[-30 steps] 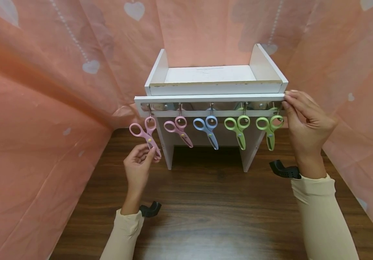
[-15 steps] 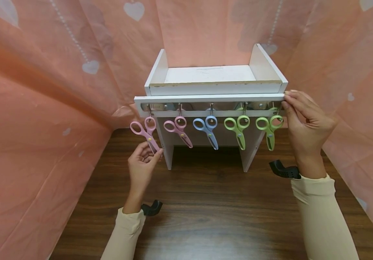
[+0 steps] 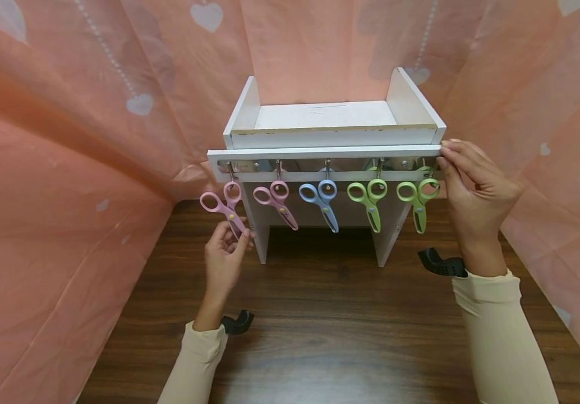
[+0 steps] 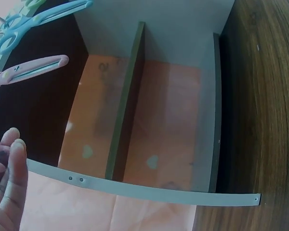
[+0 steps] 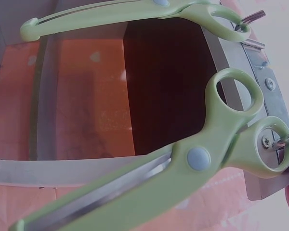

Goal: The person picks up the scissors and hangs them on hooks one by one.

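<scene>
Scissors hang by finger loops from metal hooks on a white rail (image 3: 295, 153). My left hand (image 3: 223, 252) pinches the blade end of the leftmost pink scissors (image 3: 230, 215), whose tip is hidden by the thumb and fingers. One loop of that pair is on its hook. To its right hang a second pink pair (image 3: 285, 212), blue scissors (image 3: 327, 210), green scissors (image 3: 373, 210) and, at the right end, another green pair (image 3: 419, 213). My right hand (image 3: 482, 191) grips the rail's right end between thumb and fingers, beside the last green pair.
Behind the rail stands a white shelf unit (image 3: 335, 137) with raised side panels, on a dark wood surface (image 3: 330, 320). Pink curtains (image 3: 93, 168) with white hearts surround it. The left wrist view shows the unit's inner divider (image 4: 127, 110).
My left hand has shifted slightly up and to the right along the pink scissors' blades, and its thumb now covers the tip. My right hand stays on the rail.
</scene>
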Available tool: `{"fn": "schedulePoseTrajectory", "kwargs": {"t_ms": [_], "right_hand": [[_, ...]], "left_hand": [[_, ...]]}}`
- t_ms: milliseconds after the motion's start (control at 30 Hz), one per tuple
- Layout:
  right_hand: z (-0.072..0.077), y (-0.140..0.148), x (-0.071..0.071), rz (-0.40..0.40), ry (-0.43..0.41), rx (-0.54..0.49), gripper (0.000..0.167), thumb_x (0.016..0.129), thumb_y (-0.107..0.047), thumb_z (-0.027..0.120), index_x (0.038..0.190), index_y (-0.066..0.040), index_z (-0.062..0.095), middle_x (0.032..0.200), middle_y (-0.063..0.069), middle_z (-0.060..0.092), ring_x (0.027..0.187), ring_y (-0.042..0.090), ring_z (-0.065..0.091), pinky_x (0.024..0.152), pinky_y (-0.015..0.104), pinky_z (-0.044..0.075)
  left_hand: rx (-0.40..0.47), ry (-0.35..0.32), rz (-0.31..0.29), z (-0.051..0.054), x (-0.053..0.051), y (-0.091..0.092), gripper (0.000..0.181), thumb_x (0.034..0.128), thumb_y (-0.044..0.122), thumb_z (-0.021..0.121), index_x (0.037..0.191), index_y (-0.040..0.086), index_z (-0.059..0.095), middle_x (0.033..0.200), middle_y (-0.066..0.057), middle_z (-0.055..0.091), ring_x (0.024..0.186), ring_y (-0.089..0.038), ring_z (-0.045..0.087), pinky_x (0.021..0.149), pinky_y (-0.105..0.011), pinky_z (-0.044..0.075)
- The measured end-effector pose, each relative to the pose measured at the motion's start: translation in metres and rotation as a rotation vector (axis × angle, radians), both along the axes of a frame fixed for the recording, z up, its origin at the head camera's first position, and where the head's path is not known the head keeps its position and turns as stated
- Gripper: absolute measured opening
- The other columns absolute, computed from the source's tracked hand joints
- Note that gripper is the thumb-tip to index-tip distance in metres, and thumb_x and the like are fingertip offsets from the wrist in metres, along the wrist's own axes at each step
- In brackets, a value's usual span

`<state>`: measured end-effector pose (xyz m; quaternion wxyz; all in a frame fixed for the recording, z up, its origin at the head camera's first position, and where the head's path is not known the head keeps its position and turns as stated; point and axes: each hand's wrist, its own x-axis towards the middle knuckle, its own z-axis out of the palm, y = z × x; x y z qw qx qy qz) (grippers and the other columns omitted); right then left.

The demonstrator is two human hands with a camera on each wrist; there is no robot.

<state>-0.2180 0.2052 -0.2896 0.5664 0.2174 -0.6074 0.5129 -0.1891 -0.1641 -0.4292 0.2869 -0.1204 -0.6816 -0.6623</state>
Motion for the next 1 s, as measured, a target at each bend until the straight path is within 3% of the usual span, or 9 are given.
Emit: {"fn": "schedulePoseTrajectory", "kwargs": {"t_ms": [133,300,600,800,1000], "right_hand": [[0.000,0.000,0.000,0.001,-0.001,0.003,0.016,0.077,0.018,0.078,0.089,0.008,0.079,0.094,0.028,0.073,0.097,0.033,0.072,0.096,0.040,0.058],[0.000,0.000,0.000,0.004,0.000,0.006,0.016,0.077,0.018,0.078,0.089,0.008,0.079,0.095,0.028,0.073,0.097,0.034,0.072,0.096,0.041,0.058],[0.000,0.001,0.000,0.004,-0.004,0.008,0.016,0.077,0.018,0.078,0.089,0.007,0.079,0.094,0.028,0.073,0.098,0.037,0.071,0.096,0.040,0.058],[0.000,0.001,0.001,-0.003,-0.005,0.011,0.016,0.077,0.018,0.078,0.089,0.007,0.079,0.094,0.028,0.073,0.098,0.035,0.072,0.096,0.040,0.058],[0.000,0.001,0.001,-0.001,-0.009,0.019,0.017,0.077,0.018,0.078,0.090,0.007,0.079,0.095,0.028,0.073,0.098,0.036,0.072,0.096,0.040,0.058]], "left_hand": [[-0.065,-0.026,-0.021,0.006,0.003,0.003,0.023,0.1015,-0.006,0.054,0.124,-0.012,0.055,0.084,-0.034,0.061,0.068,-0.027,0.063,0.061,-0.025,0.060],[-0.089,-0.049,-0.006,0.002,0.000,0.003,0.022,0.1050,0.001,0.051,0.126,-0.004,0.053,0.075,-0.024,0.059,0.061,-0.024,0.059,0.055,-0.025,0.054],[-0.093,-0.031,0.034,-0.003,-0.004,0.001,0.021,0.1055,0.010,0.054,0.125,0.003,0.053,0.067,-0.015,0.051,0.055,-0.026,0.049,0.046,-0.021,0.038],[-0.094,-0.007,0.049,-0.005,-0.005,0.002,0.018,0.1072,0.014,0.051,0.120,0.001,0.053,0.063,-0.010,0.046,0.052,-0.016,0.045,0.044,-0.022,0.035],[-0.050,0.008,-0.009,-0.008,-0.009,0.004,0.022,0.1078,0.014,0.050,0.123,-0.002,0.051,0.067,-0.015,0.047,0.053,-0.021,0.045,0.044,-0.021,0.036]]}}
